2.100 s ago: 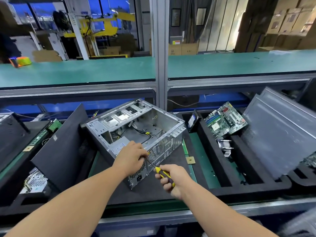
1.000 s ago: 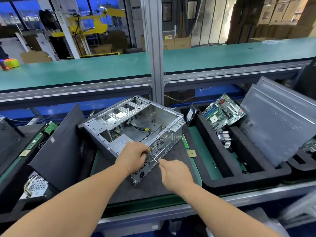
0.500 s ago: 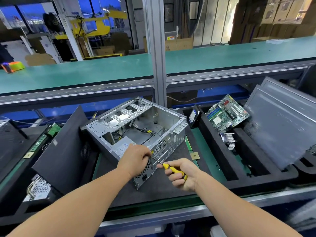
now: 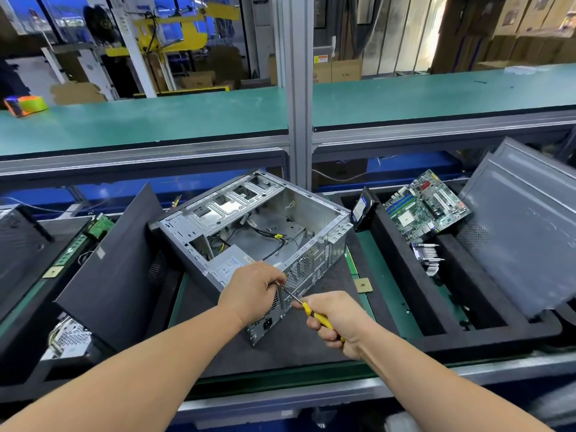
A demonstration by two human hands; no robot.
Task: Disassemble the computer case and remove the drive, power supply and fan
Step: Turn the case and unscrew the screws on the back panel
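Observation:
An open silver computer case (image 4: pixel 258 219) lies on its side on a dark foam mat. The grey power supply (image 4: pixel 229 265) sits in its near corner, with black cables (image 4: pixel 268 235) running across the case floor. My left hand (image 4: pixel 251 291) grips the near top edge of the case's rear panel, over the power supply. My right hand (image 4: pixel 335 319) holds a yellow and black screwdriver (image 4: pixel 307 310), whose tip is at the perforated rear panel next to my left fingers. A hard drive (image 4: pixel 361 212) leans upright against the foam divider to the right of the case.
A green motherboard (image 4: pixel 425 207) and a heatsink (image 4: pixel 428 258) lie in the right foam tray beside grey side panels (image 4: pixel 523 226). A black panel (image 4: pixel 115 260) leans at the left, with another power supply (image 4: pixel 68 338) below it. A metal post (image 4: pixel 296 88) rises behind the case.
My right hand has turned back and forth on the screwdriver at the rear panel. My left hand has stayed on the case edge. The view has shifted slightly.

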